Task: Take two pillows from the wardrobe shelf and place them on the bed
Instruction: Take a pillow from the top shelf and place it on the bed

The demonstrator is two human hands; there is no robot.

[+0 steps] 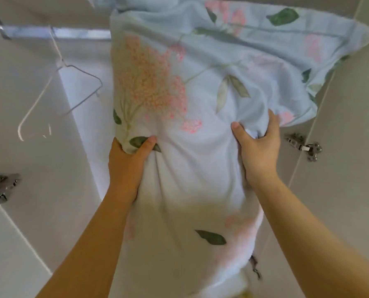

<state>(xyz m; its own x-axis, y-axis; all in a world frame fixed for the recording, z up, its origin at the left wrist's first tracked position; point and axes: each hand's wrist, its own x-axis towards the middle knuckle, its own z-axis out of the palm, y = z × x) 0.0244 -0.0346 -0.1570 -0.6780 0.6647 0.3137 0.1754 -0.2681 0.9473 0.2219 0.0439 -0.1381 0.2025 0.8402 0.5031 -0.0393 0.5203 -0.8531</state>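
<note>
Gripping the soft pale-blue floral cotton pillow (179, 117) between my left hand (128, 166) and right hand (259, 147), both bunching fabric so it won't slip coming off the wardrobe shelf.

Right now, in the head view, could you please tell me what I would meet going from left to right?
Left door hinge → wire hanger → left hand → right hand → right door hinge. Both hands grip the floral pillow, which spans the middle.
</note>
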